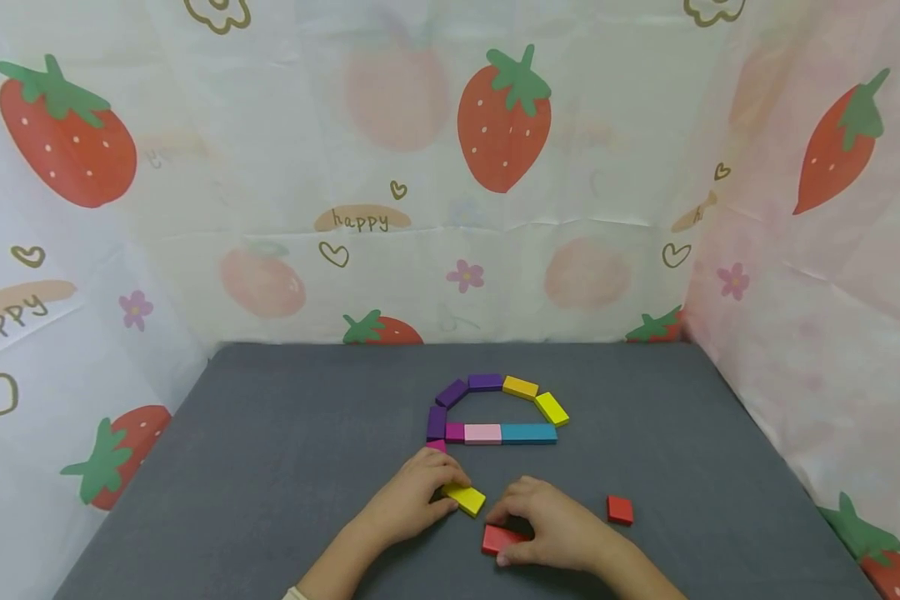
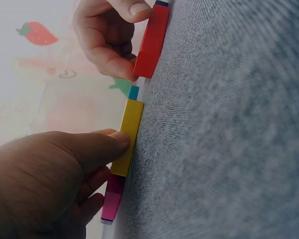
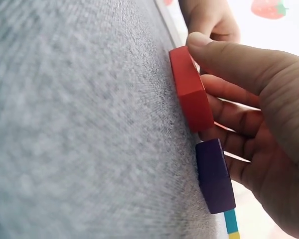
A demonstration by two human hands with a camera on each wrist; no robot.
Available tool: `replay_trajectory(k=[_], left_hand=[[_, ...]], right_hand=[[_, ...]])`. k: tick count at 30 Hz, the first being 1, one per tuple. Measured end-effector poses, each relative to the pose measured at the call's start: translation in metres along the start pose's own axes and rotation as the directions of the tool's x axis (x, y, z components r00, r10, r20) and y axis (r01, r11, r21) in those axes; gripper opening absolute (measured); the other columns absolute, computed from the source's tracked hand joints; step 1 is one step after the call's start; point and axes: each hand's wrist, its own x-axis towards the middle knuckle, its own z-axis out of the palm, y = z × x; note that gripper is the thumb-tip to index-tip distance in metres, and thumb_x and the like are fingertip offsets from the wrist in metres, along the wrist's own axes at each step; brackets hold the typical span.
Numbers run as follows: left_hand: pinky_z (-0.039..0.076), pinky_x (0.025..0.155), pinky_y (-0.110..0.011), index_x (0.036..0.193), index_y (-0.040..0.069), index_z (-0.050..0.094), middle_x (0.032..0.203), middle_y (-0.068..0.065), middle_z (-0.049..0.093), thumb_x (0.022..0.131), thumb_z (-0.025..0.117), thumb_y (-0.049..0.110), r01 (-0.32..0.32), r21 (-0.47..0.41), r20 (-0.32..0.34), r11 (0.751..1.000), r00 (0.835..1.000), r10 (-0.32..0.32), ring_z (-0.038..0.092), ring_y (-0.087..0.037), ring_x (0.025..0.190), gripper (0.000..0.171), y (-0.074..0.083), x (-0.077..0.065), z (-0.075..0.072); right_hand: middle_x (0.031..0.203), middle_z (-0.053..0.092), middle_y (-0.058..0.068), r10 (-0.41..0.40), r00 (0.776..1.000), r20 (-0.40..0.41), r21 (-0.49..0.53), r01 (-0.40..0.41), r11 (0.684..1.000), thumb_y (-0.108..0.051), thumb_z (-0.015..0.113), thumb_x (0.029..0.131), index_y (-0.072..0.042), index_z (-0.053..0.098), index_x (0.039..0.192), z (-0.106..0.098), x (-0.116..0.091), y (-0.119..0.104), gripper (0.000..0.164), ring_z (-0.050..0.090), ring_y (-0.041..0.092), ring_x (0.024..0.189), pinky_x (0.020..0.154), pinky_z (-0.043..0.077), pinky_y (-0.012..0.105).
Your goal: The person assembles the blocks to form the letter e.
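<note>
My left hand pinches a yellow block between thumb and fingers, low on the grey tabletop. Just beyond that hand a magenta block is partly hidden. To the right, my right hand grips a red block at its sides, thumb on the near side. In the right wrist view this red block lies against the cloth, and a purple block shows beside the hand. The left wrist view has the yellow block under the left thumb.
Farther back, a curve of blocks runs through purple, orange-yellow and yellow. A straight row of magenta, pink and blue blocks crosses below it. A small red block lies right of my right hand.
</note>
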Motion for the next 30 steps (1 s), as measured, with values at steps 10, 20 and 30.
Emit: replay_trajectory(k=[10,20,30], left_hand=[[0.046,0.106,-0.038,0.116,0.027,0.074,0.114,0.016,0.064,0.096,0.074,0.021,-0.006,-0.003,-0.005,1.000,1.000,0.006,0.051,-0.010,0.117,0.021,-0.001,-0.001,0.003],[0.045,0.108,-0.038,0.118,0.029,0.073,0.116,0.016,0.063,0.097,0.072,0.023,0.022,-0.009,0.015,1.000,1.000,-0.022,0.050,-0.010,0.119,0.022,0.000,-0.001,0.000],[0.044,0.108,-0.039,0.117,0.027,0.073,0.116,0.015,0.064,0.097,0.072,0.022,0.011,-0.015,0.004,1.000,1.000,-0.011,0.050,-0.011,0.119,0.021,0.000,-0.002,0.000]], right_hand=[[0.107,0.063,-0.023,0.007,1.000,-0.004,-0.039,-0.007,0.999,-0.057,0.074,0.088,-0.036,0.070,0.117,0.004,0.000,-0.001,0.035,0.052,0.000,0.100,0.089,0.050,0.028],[0.107,0.062,-0.023,0.040,0.999,-0.009,-0.004,-0.040,0.999,-0.046,0.076,0.091,-0.036,0.070,0.115,-0.001,0.000,-0.003,0.026,0.052,0.000,0.097,0.087,0.050,0.027],[0.108,0.063,-0.020,0.094,0.993,-0.071,0.002,-0.094,0.996,-0.037,0.079,0.091,-0.032,0.071,0.115,-0.009,0.000,-0.001,0.026,0.054,0.002,0.097,0.089,0.051,0.029]])
